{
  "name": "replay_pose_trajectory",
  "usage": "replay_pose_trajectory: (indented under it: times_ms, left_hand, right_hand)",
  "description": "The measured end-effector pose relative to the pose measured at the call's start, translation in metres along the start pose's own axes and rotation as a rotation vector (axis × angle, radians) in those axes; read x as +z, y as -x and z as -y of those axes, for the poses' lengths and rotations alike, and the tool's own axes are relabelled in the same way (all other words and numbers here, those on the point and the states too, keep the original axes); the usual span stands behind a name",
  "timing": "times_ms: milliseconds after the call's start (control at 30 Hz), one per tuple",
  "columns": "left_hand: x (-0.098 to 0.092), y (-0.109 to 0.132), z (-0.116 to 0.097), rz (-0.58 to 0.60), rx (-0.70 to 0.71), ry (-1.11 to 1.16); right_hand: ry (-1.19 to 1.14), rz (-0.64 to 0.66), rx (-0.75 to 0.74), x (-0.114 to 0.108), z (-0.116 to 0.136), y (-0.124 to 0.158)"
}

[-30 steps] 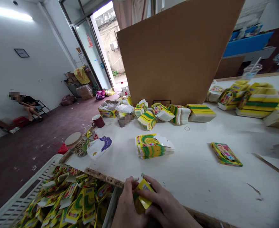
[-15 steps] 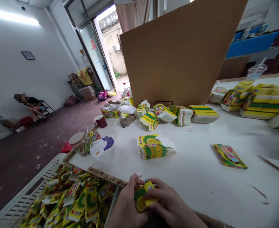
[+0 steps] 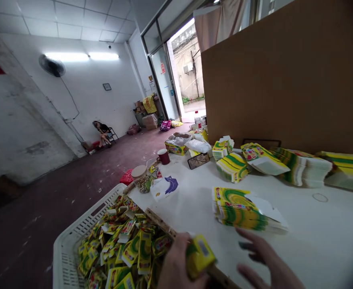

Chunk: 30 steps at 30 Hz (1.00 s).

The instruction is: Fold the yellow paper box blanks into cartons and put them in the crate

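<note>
My left hand (image 3: 176, 263) is closed around a small yellow and green cardboard box (image 3: 199, 257), held over the table's front edge. My right hand (image 3: 262, 257) is apart from that box, its fingers spread and slightly blurred, with nothing in them. Just beyond the right hand lies a stack of flat yellow-green cartons (image 3: 239, 206) on the white table (image 3: 194, 208). Left of my left hand, below the table edge, a white plastic basket (image 3: 63, 245) holds many small yellow-green boxes (image 3: 145, 249).
Along the back of the table stand more carton stacks (image 3: 232, 166) before a large cardboard sheet (image 3: 278, 88). A phone (image 3: 198, 160), a maroon mug (image 3: 163, 156), a lidded jar (image 3: 142, 179) and a white-purple packet (image 3: 164, 187) lie at the left. A person (image 3: 102, 130) sits far off.
My right hand has let go of the small box and moved away to the right with its fingers spread. The box stays in my left hand. The view has swung left.
</note>
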<state>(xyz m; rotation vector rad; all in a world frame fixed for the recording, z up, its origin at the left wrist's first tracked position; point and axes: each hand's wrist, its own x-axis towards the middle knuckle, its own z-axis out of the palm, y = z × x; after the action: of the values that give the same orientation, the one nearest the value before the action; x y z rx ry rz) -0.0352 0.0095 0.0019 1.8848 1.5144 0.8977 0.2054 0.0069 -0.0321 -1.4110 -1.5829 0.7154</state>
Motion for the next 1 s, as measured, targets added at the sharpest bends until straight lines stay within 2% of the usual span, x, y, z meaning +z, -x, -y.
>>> replay_pose_trajectory:
  times_ms: [67, 100, 167, 200, 267, 333, 433, 533, 633, 700, 800, 900, 967, 1000]
  left_hand:
    - [-0.032, 0.003, 0.016, -0.236, -0.069, -0.205]
    - [-0.047, 0.004, 0.025, -0.302, -0.099, -0.306]
    - [-0.070, 0.010, 0.045, -0.366, -0.153, -0.458]
    - [-0.076, 0.013, 0.053, -0.374, -0.153, -0.474]
    - [-0.078, 0.020, 0.064, -0.317, -0.140, -0.431]
    - [-0.069, 0.024, 0.065, -0.201, -0.122, -0.333]
    - [-0.046, 0.022, 0.047, -0.060, -0.080, -0.188]
    - [-0.028, 0.013, 0.020, 0.030, 0.002, -0.081]
    - [-0.016, 0.005, 0.001, 0.120, 0.058, -0.014]
    - [-0.010, 0.002, -0.005, 0.155, 0.077, 0.025]
    - [-0.001, 0.002, -0.006, 0.192, 0.103, 0.099]
    - [0.013, 0.002, -0.002, 0.274, 0.020, 0.259]
    - [0.025, 0.001, -0.001, 0.293, -0.067, 0.505]
    - [0.032, -0.001, -0.001, 0.274, -0.097, 0.659]
  right_hand:
    - [0.189, -0.165, -0.020, -0.019, -0.002, -0.031]
    - [0.278, -0.237, -0.055, -0.026, -0.003, -0.047]
    - [0.469, -0.317, -0.095, -0.033, -0.009, -0.075]
    - [0.558, -0.304, -0.104, -0.034, -0.013, -0.085]
    - [0.672, -0.266, -0.129, -0.031, -0.019, -0.095]
    - [0.700, -0.238, -0.158, -0.028, -0.023, -0.096]
    - [0.663, -0.296, -0.151, -0.030, -0.024, -0.091]
    - [0.699, -0.336, -0.101, -0.036, -0.021, -0.088]
    - [0.759, -0.245, -0.047, -0.040, -0.017, -0.089]
    - [0.753, -0.239, -0.018, -0.042, -0.013, -0.091]
    - [0.710, -0.314, -0.006, -0.045, -0.003, -0.089]
    - [0.556, -0.350, 0.040, -0.043, 0.013, -0.076]
    - [0.366, -0.247, 0.060, -0.034, 0.027, -0.059]
    - [0.255, -0.143, 0.057, -0.027, 0.034, -0.049]
